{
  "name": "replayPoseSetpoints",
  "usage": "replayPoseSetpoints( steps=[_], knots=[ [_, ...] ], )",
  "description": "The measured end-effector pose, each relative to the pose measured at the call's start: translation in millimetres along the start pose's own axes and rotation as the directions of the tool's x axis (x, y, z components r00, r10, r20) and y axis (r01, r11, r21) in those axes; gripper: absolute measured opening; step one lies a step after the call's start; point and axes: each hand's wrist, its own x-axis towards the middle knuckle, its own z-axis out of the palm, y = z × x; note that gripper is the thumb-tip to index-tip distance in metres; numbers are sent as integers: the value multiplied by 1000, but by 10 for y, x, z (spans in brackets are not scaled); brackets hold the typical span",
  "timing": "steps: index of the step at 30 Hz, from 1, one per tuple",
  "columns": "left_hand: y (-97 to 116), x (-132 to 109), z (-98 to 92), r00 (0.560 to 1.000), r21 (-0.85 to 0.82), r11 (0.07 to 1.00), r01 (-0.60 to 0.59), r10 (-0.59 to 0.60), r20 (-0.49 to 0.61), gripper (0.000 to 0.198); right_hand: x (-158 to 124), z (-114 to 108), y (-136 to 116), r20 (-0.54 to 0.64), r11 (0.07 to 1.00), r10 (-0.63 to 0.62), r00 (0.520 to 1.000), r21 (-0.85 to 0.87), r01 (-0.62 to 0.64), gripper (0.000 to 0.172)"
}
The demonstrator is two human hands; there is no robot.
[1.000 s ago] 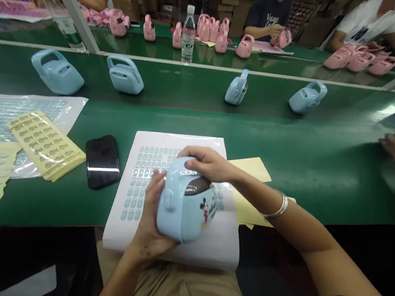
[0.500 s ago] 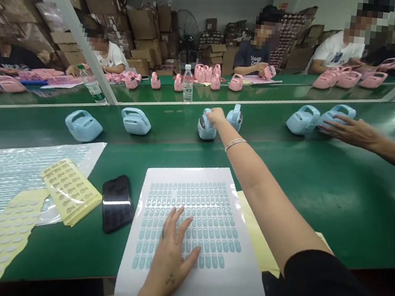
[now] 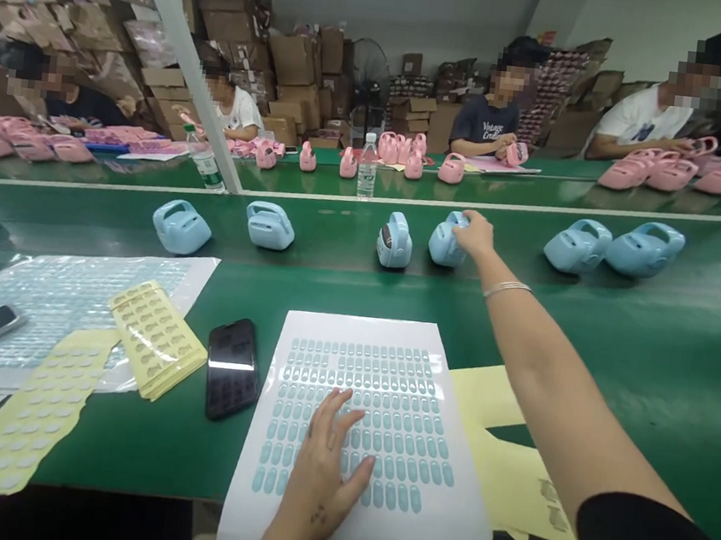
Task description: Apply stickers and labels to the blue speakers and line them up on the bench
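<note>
Fingers spread, my left hand [image 3: 327, 464] lies on a white sheet [image 3: 332, 538] bearing rows of small pale-blue oval stickers [image 3: 381, 440]. My right hand [image 3: 477, 233] reaches across to the far side of the green bench, its fingers closed round the handle of a light-blue plastic casing [image 3: 446, 245]; the hand hides part of that handle. Just left of it stands another light-blue casing [image 3: 395, 244] with a dark panel on one side, untouched. Beneath my right forearm lie yellow backing sheets [image 3: 494, 404].
More blue casings [image 3: 181, 227] stand along the bench, with a pair [image 3: 644, 248] at right. A black phone [image 3: 232, 368], yellow sticker sheets [image 3: 156, 339] and a clear plastic-covered sheet [image 3: 50, 280] lie left. Co-workers sit beyond the rail with pink casings; a bottle [image 3: 367, 168] stands there.
My right hand has let go of the left casing and taken the one to its right. A co-worker's hand has left the right-hand pair. The view has swung left.
</note>
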Motion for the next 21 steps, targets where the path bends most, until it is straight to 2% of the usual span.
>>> replayPoseSetpoints(
  steps=[3, 5, 8, 10, 12, 15, 17, 18, 19, 21],
  knots=[
    [0, 6, -72, 999, -132, 990, 45, -41, 32, 50, -254, -177, -180, 5, 988, 150, 989, 38, -150, 38],
    [-4, 5, -132, 998, -256, 965, 50, -42, 38, 50, -575, -338, -341, 40, 979, 182, 982, 82, -185, 47],
    [35, -13, -161, 994, -424, 905, -15, -31, -103, 46, -1266, -607, -598, 95, 975, 164, 982, 137, -176, 41],
    [127, -26, -120, 982, -388, 914, -117, 47, -185, 56, -1771, -745, -777, 166, 937, 170, 971, 278, -211, 39],
    [263, -32, -65, 952, -202, 942, -268, 227, -205, 70, -2207, -823, -977, 285, 888, 92, 954, 409, -208, 32],
    [436, -23, -64, 836, 80, 856, -511, 517, -184, 73, -2580, -842, -1309, 410, 843, -112, 905, 521, -132, 18],
    [454, -12, -140, 777, 124, 803, -582, 595, -205, 72, -2612, -799, -1494, 428, 842, -224, 876, 537, -47, 16],
    [428, -11, -190, 765, 102, 792, -601, 608, -213, 72, -2580, -763, -1553, 402, 851, -269, 875, 524, 21, 16],
    [384, -16, -238, 780, 61, 805, -589, 587, -215, 74, -2535, -720, -1582, 331, 859, -308, 892, 499, 111, 16],
    [272, -63, -311, 853, -107, 868, -485, 442, -278, 88, -2467, -631, -1550, 103, 876, -373, 922, 366, 314, 16]
  ],
)
